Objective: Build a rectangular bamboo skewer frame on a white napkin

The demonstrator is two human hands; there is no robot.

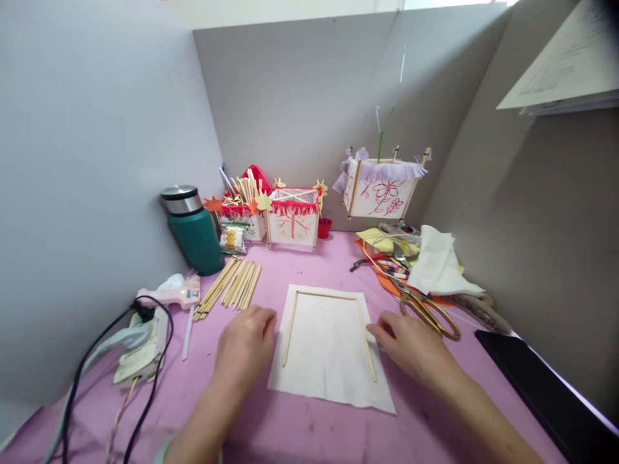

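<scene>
A white sheet of paper or cloth [324,348] lies on the pink tabletop in front of me. Three thin wooden sticks are on it: a top stick [326,295], a left stick [291,328] and a right stick [366,338], forming a frame without a bottom side. My left hand [246,341] is closed just beside the sheet's left edge, and nothing shows in its fingers. On the other side, my right hand [406,338] has its fingers drawn together, the tips at the sheet's right edge close to the right stick. Whether they grip anything is hidden.
Bundled wooden sticks [236,283], a glue gun [176,293], a power strip [140,354] with cables and a green bottle [193,235] are left. Decorated boxes [293,222] stand behind; a lantern [382,190] hangs. Scissors [428,312] and a black phone-like slab [541,393] lie right.
</scene>
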